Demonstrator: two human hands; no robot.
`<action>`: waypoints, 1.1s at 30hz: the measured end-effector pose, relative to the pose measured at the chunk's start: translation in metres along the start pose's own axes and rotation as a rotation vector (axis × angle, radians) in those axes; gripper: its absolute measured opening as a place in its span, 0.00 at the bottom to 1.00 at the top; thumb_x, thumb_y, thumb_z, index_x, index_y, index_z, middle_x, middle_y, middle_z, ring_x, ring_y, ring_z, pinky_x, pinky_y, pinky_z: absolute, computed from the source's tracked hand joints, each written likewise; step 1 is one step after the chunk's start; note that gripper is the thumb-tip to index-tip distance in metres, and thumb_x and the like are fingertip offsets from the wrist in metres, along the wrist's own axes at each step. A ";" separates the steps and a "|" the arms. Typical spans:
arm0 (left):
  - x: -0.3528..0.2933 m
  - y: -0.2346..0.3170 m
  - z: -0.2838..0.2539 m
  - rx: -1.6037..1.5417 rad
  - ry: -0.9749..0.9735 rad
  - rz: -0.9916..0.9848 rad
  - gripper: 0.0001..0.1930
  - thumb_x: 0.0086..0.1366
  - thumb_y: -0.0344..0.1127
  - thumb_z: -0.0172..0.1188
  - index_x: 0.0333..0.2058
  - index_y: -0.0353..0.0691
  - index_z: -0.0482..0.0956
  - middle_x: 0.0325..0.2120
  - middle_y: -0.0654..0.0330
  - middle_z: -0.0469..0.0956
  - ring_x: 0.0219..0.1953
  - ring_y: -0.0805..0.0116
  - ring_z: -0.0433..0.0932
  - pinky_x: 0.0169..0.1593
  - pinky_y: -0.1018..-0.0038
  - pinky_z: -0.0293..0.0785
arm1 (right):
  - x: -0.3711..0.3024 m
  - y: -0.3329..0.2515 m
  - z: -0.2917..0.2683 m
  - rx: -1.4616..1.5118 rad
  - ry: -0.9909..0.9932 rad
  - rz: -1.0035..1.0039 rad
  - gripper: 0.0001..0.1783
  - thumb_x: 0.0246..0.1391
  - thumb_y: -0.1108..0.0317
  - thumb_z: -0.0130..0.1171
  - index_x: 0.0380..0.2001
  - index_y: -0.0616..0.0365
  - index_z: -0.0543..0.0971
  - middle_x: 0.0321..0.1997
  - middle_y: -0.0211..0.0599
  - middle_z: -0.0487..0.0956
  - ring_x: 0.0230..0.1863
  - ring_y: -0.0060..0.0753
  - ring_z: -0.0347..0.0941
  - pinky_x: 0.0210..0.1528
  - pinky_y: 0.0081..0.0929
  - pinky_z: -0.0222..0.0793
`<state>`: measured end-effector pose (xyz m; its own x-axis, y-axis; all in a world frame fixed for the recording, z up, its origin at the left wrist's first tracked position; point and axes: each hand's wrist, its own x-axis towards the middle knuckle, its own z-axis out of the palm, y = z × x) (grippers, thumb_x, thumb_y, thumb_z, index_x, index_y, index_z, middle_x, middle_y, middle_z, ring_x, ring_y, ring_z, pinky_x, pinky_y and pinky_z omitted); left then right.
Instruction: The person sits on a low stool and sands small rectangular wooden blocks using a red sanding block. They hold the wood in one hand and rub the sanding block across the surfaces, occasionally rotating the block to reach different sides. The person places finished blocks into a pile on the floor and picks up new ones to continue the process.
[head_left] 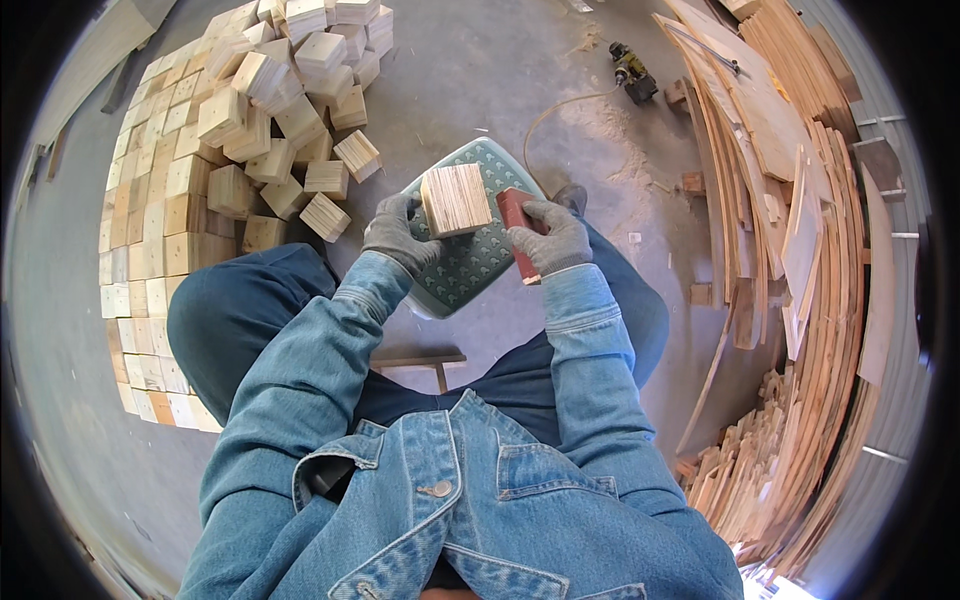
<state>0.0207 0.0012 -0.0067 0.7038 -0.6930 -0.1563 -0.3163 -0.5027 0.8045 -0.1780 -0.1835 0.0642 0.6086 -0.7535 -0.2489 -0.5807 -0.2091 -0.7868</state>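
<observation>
In my gloved left hand [400, 237] is a squarish wooden block [457, 200] with a striped, layered grain, gripped at its left side. Just to its right, my gloved right hand [554, 240] is closed round a dark red sanding block [513, 208]. The two pieces are close together, with a narrow gap between them. Both are above a grey-green plastic stool top [465, 278] with a raised pattern, which is between my knees.
Wooden blocks [270, 160] lie heaped on a neat stack of blocks [150, 230] at the left. A yellow-black power tool [632, 75] is on the dusty floor ahead, near a thin hose [560, 107]. Long boards [840, 250] and offcuts [745, 440] are piled at the right.
</observation>
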 end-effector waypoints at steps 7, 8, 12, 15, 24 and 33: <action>0.007 0.029 0.000 -0.058 -0.032 0.068 0.58 0.42 0.49 0.86 0.71 0.40 0.66 0.61 0.47 0.77 0.64 0.50 0.78 0.71 0.63 0.73 | -0.007 0.017 0.002 -0.091 0.206 -0.314 0.31 0.49 0.66 0.81 0.58 0.61 0.84 0.66 0.51 0.80 0.67 0.51 0.77 0.71 0.40 0.74; 0.008 0.039 -0.004 -0.087 -0.069 0.053 0.58 0.42 0.49 0.86 0.71 0.40 0.66 0.61 0.47 0.78 0.64 0.51 0.78 0.71 0.64 0.72 | -0.013 0.013 0.006 -0.126 0.215 -0.364 0.31 0.48 0.66 0.81 0.57 0.60 0.84 0.66 0.51 0.80 0.67 0.53 0.77 0.71 0.42 0.73; 0.021 0.008 0.015 -0.240 0.000 0.085 0.57 0.42 0.47 0.87 0.70 0.39 0.67 0.60 0.49 0.79 0.63 0.55 0.79 0.71 0.66 0.72 | -0.040 -0.020 0.024 -0.303 0.201 -0.589 0.33 0.46 0.62 0.79 0.57 0.59 0.85 0.66 0.52 0.80 0.64 0.59 0.76 0.70 0.48 0.72; 0.024 0.015 0.023 -0.341 -0.035 0.104 0.54 0.42 0.44 0.87 0.68 0.40 0.70 0.60 0.51 0.79 0.63 0.56 0.79 0.71 0.66 0.72 | -0.057 -0.031 0.030 -0.450 0.132 -0.664 0.31 0.48 0.59 0.77 0.56 0.56 0.85 0.66 0.49 0.80 0.62 0.62 0.76 0.68 0.54 0.72; 0.034 -0.009 0.027 -0.340 -0.070 0.193 0.54 0.46 0.43 0.88 0.69 0.39 0.67 0.60 0.54 0.79 0.62 0.62 0.80 0.68 0.65 0.75 | 0.002 -0.042 0.043 -0.460 0.308 -0.630 0.30 0.45 0.63 0.78 0.54 0.56 0.86 0.65 0.51 0.81 0.63 0.58 0.78 0.69 0.50 0.72; 0.029 0.015 0.016 -0.234 -0.078 0.159 0.45 0.45 0.44 0.87 0.62 0.40 0.76 0.53 0.55 0.84 0.55 0.64 0.83 0.64 0.67 0.78 | 0.026 0.036 0.018 -0.123 0.379 -0.138 0.31 0.48 0.64 0.82 0.55 0.64 0.85 0.62 0.53 0.83 0.63 0.51 0.81 0.68 0.40 0.75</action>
<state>0.0263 -0.0347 -0.0077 0.6035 -0.7956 -0.0534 -0.2575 -0.2578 0.9312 -0.1735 -0.1994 0.0191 0.4562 -0.8845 0.0977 -0.5820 -0.3797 -0.7191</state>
